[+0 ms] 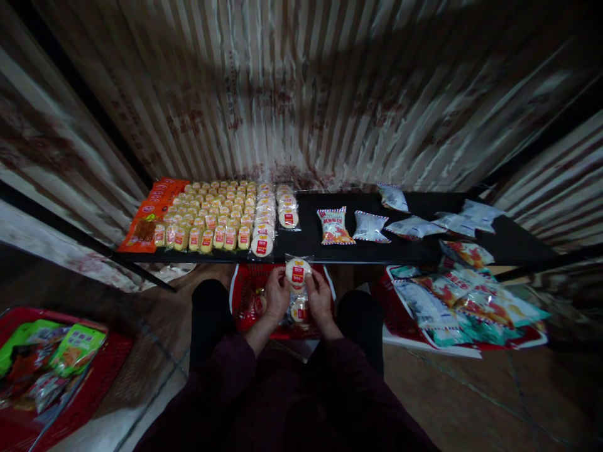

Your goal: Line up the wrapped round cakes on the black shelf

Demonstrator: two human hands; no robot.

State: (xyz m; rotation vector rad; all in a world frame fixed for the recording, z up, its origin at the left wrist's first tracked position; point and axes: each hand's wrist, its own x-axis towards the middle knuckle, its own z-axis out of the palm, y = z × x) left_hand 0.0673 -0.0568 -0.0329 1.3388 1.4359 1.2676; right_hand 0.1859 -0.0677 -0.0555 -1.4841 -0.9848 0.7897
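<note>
Between both hands I hold a round, pale cracker in a clear wrapper with a red label [298, 274], just off the shelf's front edge. My left hand [277, 294] pinches its left side and my right hand [320, 296] its right side. Below them, a red basket [235, 295] between my knees contains more wrapped round pieces [299, 310], partly hidden by my hands. On the black shelf [301, 242], similar round packs [262, 245] lie in an overlapping column, with a shorter column [288, 216] to its right. Left of these are rows of small yellow wrapped cakes [207, 220].
An orange bag [155, 210] lies at the shelf's left end. Several snack bags, one facing up [334, 226], are spread along the right half. A red basket heaped with snack bags [471, 298] stands at right, another basket [94, 376] at left. A striped curtain [282, 94] hangs behind.
</note>
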